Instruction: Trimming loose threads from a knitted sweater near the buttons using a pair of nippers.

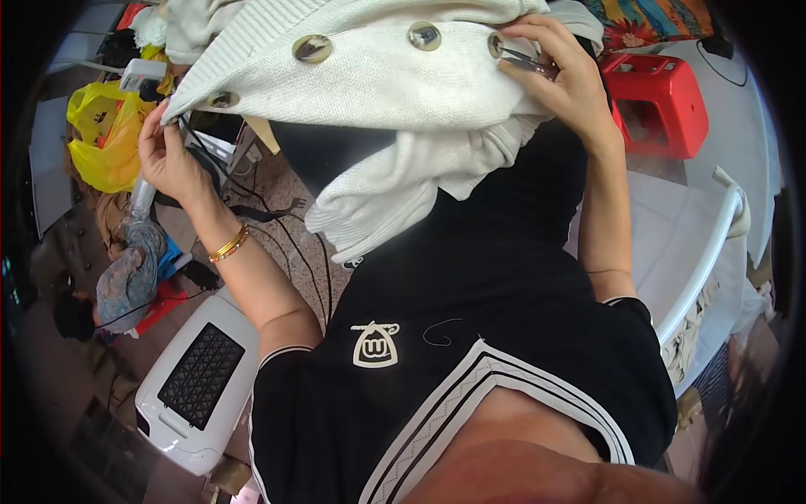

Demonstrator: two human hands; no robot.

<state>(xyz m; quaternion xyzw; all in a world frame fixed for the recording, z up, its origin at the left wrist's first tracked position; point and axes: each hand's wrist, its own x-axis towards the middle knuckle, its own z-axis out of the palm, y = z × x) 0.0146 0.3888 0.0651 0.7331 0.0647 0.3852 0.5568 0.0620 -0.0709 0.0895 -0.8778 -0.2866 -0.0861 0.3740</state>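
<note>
A white knitted cardigan [395, 88] is stretched across my lap at the top of the head view, with several large brown-and-cream buttons in a row along its band. My left hand [174, 164] pinches the ribbed corner of the cardigan at the far left end of that row. At the other end, my right hand [562, 80] holds small dark metal thread snips [529, 63]. Their tips point at the rightmost button [495, 44], and the right thumb and fingers also touch the knit there. The lower part of the cardigan hangs in folds over my dark clothes.
To the right are a red plastic stool [659, 105] and a pale table with a curved light-blue rail [701, 260]. A yellow plastic bag [105, 134] hangs at left. Black cables cross the floor below, near a white appliance with a black grille [197, 378]. Another person [130, 286] sits farther left.
</note>
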